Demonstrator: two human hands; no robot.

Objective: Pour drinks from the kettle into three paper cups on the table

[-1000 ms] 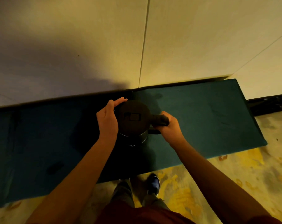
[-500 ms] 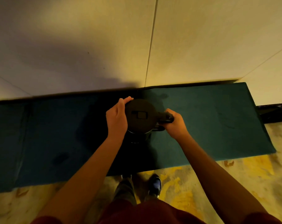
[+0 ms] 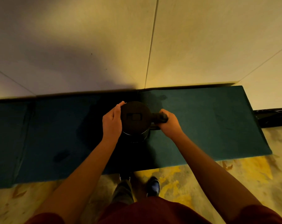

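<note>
A dark kettle with a round lid stands upright on the teal table, seen from above, its handle pointing right. My right hand is closed around the handle. My left hand is cupped against the kettle's left side, fingers curved along the lid edge. No paper cups are in view.
The table runs along a pale wall and ends at the right near a dark strip. A dark smudge marks the table at the left. My shoes stand on a yellow patterned floor under the front edge.
The view has shifted slightly, so the kettle and hands sit a little higher and to the right in frame. Both hands keep the same hold on the kettle.
</note>
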